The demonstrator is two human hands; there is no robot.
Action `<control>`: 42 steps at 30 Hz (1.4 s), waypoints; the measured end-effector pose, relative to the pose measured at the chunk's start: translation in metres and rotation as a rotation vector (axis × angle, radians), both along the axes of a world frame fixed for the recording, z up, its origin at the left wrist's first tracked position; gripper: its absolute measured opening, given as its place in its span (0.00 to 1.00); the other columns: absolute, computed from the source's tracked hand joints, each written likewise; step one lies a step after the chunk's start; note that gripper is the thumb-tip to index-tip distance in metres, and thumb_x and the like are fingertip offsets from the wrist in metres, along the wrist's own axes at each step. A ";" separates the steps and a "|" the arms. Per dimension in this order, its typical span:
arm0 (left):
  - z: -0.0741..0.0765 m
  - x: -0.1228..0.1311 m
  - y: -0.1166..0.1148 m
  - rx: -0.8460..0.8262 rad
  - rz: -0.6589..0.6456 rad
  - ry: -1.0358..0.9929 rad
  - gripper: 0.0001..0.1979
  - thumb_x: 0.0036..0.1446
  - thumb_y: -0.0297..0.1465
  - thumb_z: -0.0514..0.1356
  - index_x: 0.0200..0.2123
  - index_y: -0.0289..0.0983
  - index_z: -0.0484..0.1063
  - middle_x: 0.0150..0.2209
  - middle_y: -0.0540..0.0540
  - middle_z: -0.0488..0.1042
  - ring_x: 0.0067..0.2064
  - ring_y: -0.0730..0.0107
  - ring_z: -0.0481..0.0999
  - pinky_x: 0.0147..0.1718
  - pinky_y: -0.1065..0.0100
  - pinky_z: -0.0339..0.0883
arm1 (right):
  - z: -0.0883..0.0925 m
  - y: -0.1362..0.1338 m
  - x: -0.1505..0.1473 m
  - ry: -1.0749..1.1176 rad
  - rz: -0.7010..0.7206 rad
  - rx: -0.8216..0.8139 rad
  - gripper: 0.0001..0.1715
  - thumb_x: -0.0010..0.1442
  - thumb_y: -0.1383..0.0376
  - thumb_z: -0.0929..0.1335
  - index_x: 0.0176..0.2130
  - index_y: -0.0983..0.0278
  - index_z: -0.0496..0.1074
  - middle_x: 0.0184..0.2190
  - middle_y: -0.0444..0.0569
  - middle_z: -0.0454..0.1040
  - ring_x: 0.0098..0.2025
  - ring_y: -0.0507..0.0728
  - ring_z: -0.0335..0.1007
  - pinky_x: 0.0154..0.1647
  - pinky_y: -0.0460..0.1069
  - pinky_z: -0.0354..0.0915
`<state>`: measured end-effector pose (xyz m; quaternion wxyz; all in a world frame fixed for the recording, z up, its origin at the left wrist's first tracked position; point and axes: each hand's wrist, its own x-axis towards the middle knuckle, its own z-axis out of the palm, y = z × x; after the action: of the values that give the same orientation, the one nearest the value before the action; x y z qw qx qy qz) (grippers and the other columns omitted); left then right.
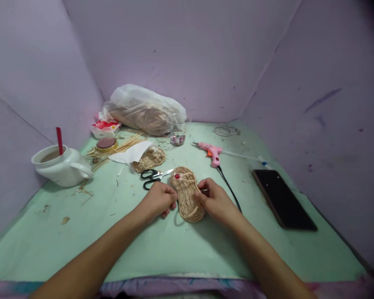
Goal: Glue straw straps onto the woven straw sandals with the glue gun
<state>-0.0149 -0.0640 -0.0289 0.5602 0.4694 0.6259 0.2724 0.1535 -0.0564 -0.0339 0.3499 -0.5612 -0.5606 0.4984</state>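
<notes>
A small slipper (187, 199) woven from straw-coloured cord is tilted up off the table between my hands, with a red bead and paler beads near its top left. My right hand (216, 199) pinches its right edge between thumb and fingers. At its left edge my left hand (162, 199) is closed, fingertips against the weave; whether something thin is also in them I cannot make out. A thin grey loop (178, 219) shows below the slipper. Just behind lie black-handled scissors (156, 176) and a second woven slipper (149, 160), partly under white paper (132, 153).
A pink glue gun (210, 153) with a black cord lies to the right, near a dark phone (283, 199). At left stand a white pot (62, 168) and a round tin (107, 144) beside straw strips (127, 145). Farther back are a bead container (177, 139) and plastic bag (146, 110).
</notes>
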 end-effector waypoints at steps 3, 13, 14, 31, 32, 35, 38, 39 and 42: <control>0.001 0.002 0.000 0.075 0.070 -0.128 0.09 0.41 0.33 0.59 0.25 0.32 0.69 0.20 0.50 0.70 0.13 0.81 0.60 0.11 0.75 0.55 | 0.004 0.006 -0.001 0.293 -0.005 -0.067 0.14 0.44 0.60 0.68 0.30 0.62 0.61 0.20 0.38 0.64 0.23 0.50 0.62 0.26 0.46 0.58; 0.003 0.004 0.004 0.323 0.163 -0.356 0.14 0.43 0.38 0.62 0.23 0.31 0.71 0.19 0.51 0.66 0.21 0.79 0.62 0.18 0.75 0.56 | 0.000 0.014 -0.015 0.810 0.046 -0.132 0.21 0.43 0.64 0.73 0.40 0.63 0.68 0.35 0.49 0.76 0.36 0.57 0.72 0.39 0.51 0.66; 0.002 0.005 0.004 0.330 0.174 -0.352 0.13 0.43 0.37 0.63 0.22 0.31 0.71 0.18 0.52 0.65 0.19 0.80 0.60 0.18 0.75 0.55 | -0.001 0.012 -0.017 0.826 0.055 -0.135 0.21 0.44 0.64 0.73 0.39 0.63 0.68 0.35 0.49 0.76 0.37 0.57 0.72 0.39 0.51 0.66; 0.000 0.010 0.002 0.308 0.206 -0.376 0.11 0.38 0.34 0.65 0.21 0.31 0.69 0.16 0.52 0.67 0.18 0.79 0.62 0.17 0.75 0.55 | -0.006 0.009 -0.021 0.809 0.059 -0.094 0.19 0.43 0.64 0.74 0.37 0.65 0.72 0.29 0.48 0.77 0.31 0.58 0.72 0.36 0.52 0.66; 0.000 0.009 0.003 0.312 0.215 -0.382 0.11 0.39 0.35 0.64 0.21 0.31 0.70 0.16 0.52 0.67 0.18 0.79 0.62 0.16 0.75 0.55 | -0.006 0.009 -0.020 0.809 0.059 -0.101 0.18 0.43 0.64 0.74 0.36 0.65 0.72 0.29 0.48 0.77 0.31 0.57 0.72 0.35 0.52 0.65; 0.000 0.005 0.005 0.342 0.307 -0.400 0.11 0.41 0.34 0.63 0.26 0.32 0.71 0.20 0.51 0.69 0.20 0.78 0.64 0.16 0.75 0.55 | -0.006 0.011 -0.019 0.800 0.051 -0.105 0.16 0.44 0.64 0.73 0.36 0.65 0.72 0.28 0.47 0.77 0.30 0.55 0.71 0.34 0.50 0.64; 0.002 0.001 0.007 0.394 0.423 -0.415 0.13 0.41 0.32 0.62 0.32 0.33 0.70 0.25 0.50 0.71 0.22 0.78 0.66 0.18 0.76 0.57 | -0.007 0.011 -0.019 0.781 0.046 -0.085 0.18 0.43 0.65 0.74 0.37 0.64 0.72 0.29 0.45 0.76 0.29 0.53 0.70 0.34 0.49 0.63; 0.003 -0.001 0.008 0.412 0.448 -0.420 0.13 0.41 0.32 0.62 0.33 0.32 0.70 0.26 0.49 0.71 0.23 0.77 0.66 0.18 0.75 0.58 | -0.007 0.010 -0.019 0.774 0.048 -0.082 0.18 0.43 0.65 0.74 0.37 0.64 0.73 0.29 0.45 0.76 0.29 0.53 0.69 0.34 0.48 0.63; 0.007 -0.006 0.010 0.452 0.487 -0.428 0.13 0.43 0.34 0.61 0.32 0.32 0.71 0.27 0.48 0.72 0.26 0.76 0.67 0.20 0.75 0.60 | -0.007 0.008 -0.020 0.755 0.071 -0.095 0.17 0.42 0.65 0.74 0.35 0.64 0.73 0.27 0.44 0.76 0.28 0.53 0.69 0.33 0.49 0.63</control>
<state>-0.0211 -0.0541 -0.0223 0.4795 0.3511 0.5123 0.6200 0.1335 -0.0486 -0.0406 0.4878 -0.3339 -0.3875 0.7074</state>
